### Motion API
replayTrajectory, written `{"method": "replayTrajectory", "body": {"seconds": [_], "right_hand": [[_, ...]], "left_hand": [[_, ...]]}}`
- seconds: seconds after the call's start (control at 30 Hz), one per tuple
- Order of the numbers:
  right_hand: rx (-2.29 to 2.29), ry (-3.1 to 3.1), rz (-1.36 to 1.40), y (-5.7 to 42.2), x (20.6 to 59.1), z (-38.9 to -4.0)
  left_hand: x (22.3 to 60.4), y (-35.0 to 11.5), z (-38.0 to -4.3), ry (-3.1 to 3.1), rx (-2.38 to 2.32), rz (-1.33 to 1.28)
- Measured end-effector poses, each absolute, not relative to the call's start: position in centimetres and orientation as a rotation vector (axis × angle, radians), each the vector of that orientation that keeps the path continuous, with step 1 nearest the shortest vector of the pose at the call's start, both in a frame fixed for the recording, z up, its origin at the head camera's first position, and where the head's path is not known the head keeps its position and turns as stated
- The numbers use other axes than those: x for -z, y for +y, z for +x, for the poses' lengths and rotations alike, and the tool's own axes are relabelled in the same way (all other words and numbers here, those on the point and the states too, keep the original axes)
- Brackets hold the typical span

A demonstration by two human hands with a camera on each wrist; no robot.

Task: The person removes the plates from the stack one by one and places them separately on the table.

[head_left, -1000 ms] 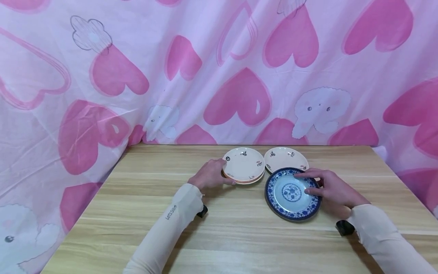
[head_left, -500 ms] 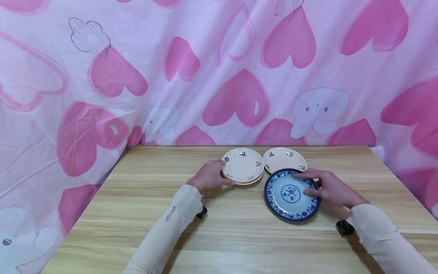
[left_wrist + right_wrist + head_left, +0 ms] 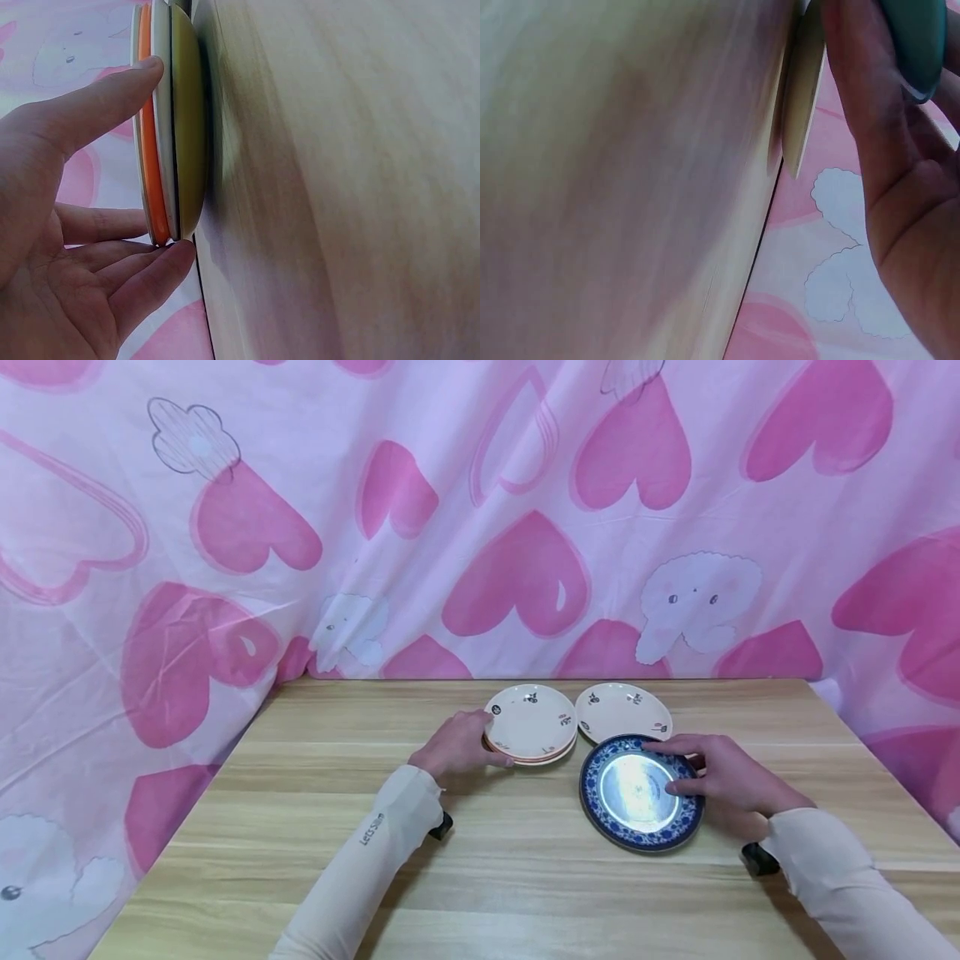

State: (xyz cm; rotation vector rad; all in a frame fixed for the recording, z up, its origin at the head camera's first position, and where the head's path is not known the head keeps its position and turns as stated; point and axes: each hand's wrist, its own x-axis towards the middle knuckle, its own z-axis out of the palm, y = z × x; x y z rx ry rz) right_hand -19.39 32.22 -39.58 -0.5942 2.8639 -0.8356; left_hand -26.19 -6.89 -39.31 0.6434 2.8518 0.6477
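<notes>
A blue-and-white patterned plate point(image 3: 637, 827) is held at its right edge by my right hand point(image 3: 738, 775). It is raised off the table, and a bright glare covers its centre. In the right wrist view, the greenish underside of this plate point(image 3: 919, 45) lies between thumb and fingers. My left hand point(image 3: 459, 745) grips the left side of a stack of small plates point(image 3: 531, 727), whose top plate is white with small dark motifs. The left wrist view has thumb and fingertips against the stacked rims point(image 3: 154, 165), which are white, orange and yellowish.
Behind the blue plate, a white plate point(image 3: 624, 714) with similar motifs lies on the table, beside the stack. The wooden table point(image 3: 480, 877) ends at the back against a pink curtain point(image 3: 510, 568) printed with hearts.
The blue plate has shifted slightly toward me and changed its tilt, so its centre now reflects light. My left hand and the stack stay where they were.
</notes>
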Motion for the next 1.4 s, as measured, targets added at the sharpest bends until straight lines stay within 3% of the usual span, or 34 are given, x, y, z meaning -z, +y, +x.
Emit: {"method": "replayTrajectory", "body": {"seconds": [0.43, 1.4], "right_hand": [[0.760, 2.801, -0.457, 32.11, 39.54, -19.22], [0.690, 2.672, -0.509, 32.58, 40.11, -19.31]], "left_hand": [[39.41, -6.92, -26.07, 2.843, -0.635, 0.603], [39.39, -6.88, -26.11, 2.847, -0.645, 0.614]]}}
